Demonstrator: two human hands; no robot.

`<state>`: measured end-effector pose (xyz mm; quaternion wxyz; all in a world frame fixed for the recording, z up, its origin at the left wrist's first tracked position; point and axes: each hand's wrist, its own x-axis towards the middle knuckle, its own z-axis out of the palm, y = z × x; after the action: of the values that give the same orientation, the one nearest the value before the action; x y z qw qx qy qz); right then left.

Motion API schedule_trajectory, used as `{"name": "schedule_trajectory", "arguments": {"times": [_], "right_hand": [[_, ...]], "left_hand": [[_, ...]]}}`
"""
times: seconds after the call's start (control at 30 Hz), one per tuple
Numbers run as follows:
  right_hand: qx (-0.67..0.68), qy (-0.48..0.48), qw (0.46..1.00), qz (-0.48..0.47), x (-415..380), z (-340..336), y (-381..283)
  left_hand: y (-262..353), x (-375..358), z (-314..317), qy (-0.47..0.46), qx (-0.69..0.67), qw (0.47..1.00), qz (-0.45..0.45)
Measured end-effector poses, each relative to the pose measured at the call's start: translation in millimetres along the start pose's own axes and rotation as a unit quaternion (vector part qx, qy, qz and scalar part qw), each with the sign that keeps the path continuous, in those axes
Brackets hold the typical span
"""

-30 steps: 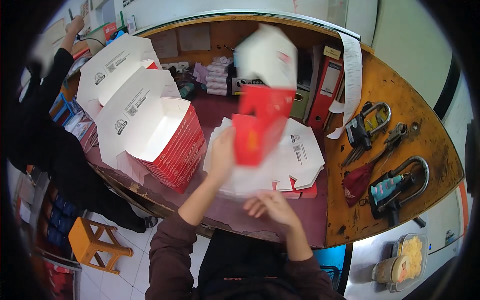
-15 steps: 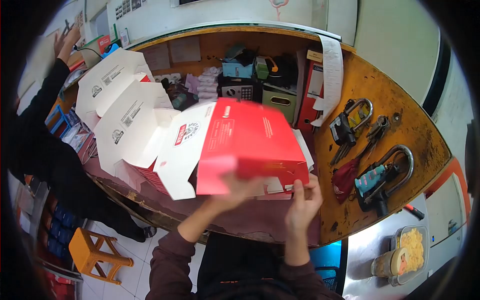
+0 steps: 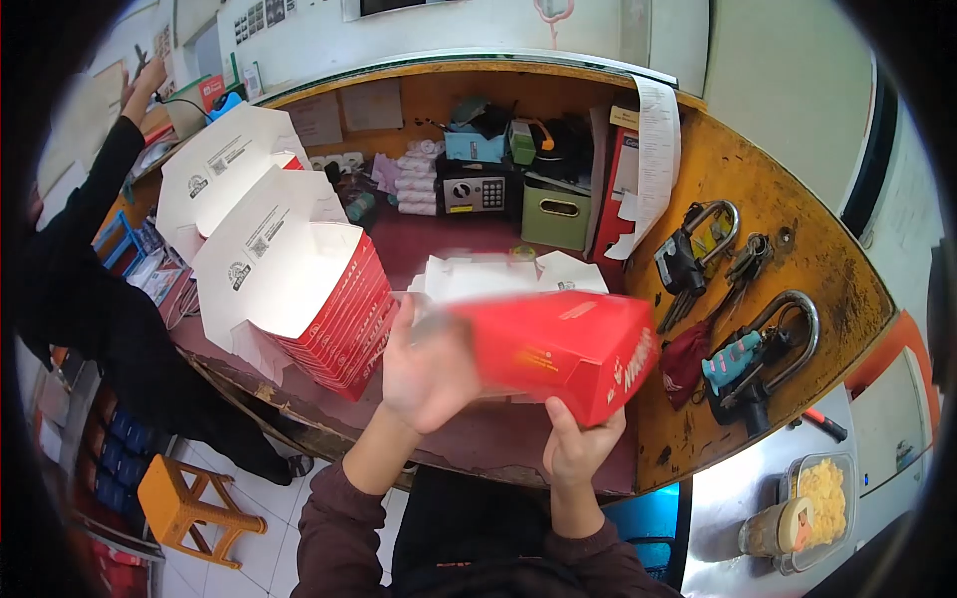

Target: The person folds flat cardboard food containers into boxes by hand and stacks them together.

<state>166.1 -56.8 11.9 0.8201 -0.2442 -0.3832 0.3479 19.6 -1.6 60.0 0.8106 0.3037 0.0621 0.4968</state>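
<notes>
A red and white cardboard food box [image 3: 558, 344], blurred on its left side, is tilted above the desk in front of me. My right hand [image 3: 583, 444] grips its lower right corner, thumb on the near face. Beside the left end, my left hand [image 3: 431, 374] has its palm facing the box and its thumb stretched upward; its other fingers are smeared by motion. Behind the box lie white flattened cartons [image 3: 478, 277], partly hidden. To the left stands a nested stack of red and white boxes [image 3: 334, 319] with lids raised.
A second box stack [image 3: 224, 159] stands behind the first. On the right are U-locks [image 3: 797, 344] and keys [image 3: 753, 254]. A small safe [image 3: 474, 194] and a green bin [image 3: 555, 211] fill the shelf. Another person's dark sleeve [image 3: 85, 199] shows left, near an orange stool [image 3: 194, 498].
The box has moved right and turned, its white lid no longer showing and its lettered end now visible. My left hand has risen to the box's left end; my right hand stays at the corner.
</notes>
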Motion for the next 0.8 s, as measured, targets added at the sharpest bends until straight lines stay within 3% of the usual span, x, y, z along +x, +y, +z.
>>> {"name": "schedule_trajectory", "arguments": {"times": [0.07,0.23,0.27,0.3,0.33,0.4,0.47,0.53,0.6,0.63,0.67,0.7,0.73,0.77,0.8], "right_hand": [[0.008,-0.002,0.999,-0.047,-3.9,2.3,0.8],[0.102,0.029,0.994,-0.040,3.3,-0.4,1.3],[0.114,0.035,0.991,-0.061,4.6,-0.5,1.5],[0.114,0.033,0.991,-0.061,3.6,1.6,1.3],[0.136,0.016,0.988,-0.069,0.6,5.8,1.4],[0.158,0.000,0.985,-0.076,-10.0,19.7,10.5],[0.224,0.006,0.974,0.014,-22.3,34.5,31.7],[0.233,0.004,0.972,0.033,-16.2,25.8,42.1],[-0.071,-0.091,0.992,-0.046,-9.9,11.5,47.3],[-0.107,-0.104,0.985,-0.090,-7.9,10.9,51.3],[-0.268,-0.233,0.923,-0.151,-2.9,-11.2,65.9],[-0.269,-0.233,0.922,-0.151,-0.8,-30.9,74.4],[-0.029,-0.212,0.977,0.022,-0.6,-50.2,81.3],[0.214,-0.171,0.942,0.194,0.7,-67.4,84.6],[0.281,-0.168,0.915,0.236,9.5,-82.6,77.7]], "left_hand": [[1.7,-0.1,-2.9,-0.089,-0.093,0.991,-0.041],[-6.2,4.1,-10.3,-0.019,-0.049,0.998,0.017],[-14.7,4.4,-24.4,0.017,0.216,0.964,0.151],[-22.8,1.6,-36.0,0.053,0.462,0.843,0.272],[-31.1,-2.2,-32.3,0.054,0.462,0.842,0.275],[-53.1,-7.9,-19.3,0.113,0.392,0.860,0.306],[-59.0,-10.8,-17.2,0.097,0.328,0.889,0.304],[-53.5,-7.3,-11.5,0.184,0.200,0.941,0.201],[-40.2,-4.2,-3.4,0.149,0.227,0.939,0.212],[-26.8,-5.8,-2.9,0.122,0.068,0.985,0.103],[-14.9,-7.1,-4.7,0.088,-0.094,0.992,-0.010],[-8.9,-3.6,-18.8,0.110,-0.045,0.993,0.012],[1.3,-2.7,-33.7,0.110,-0.046,0.993,0.012],[14.4,-3.6,-49.0,0.102,0.006,0.995,-0.011],[26.8,-5.1,-61.1,0.094,0.058,0.993,-0.034]]}}
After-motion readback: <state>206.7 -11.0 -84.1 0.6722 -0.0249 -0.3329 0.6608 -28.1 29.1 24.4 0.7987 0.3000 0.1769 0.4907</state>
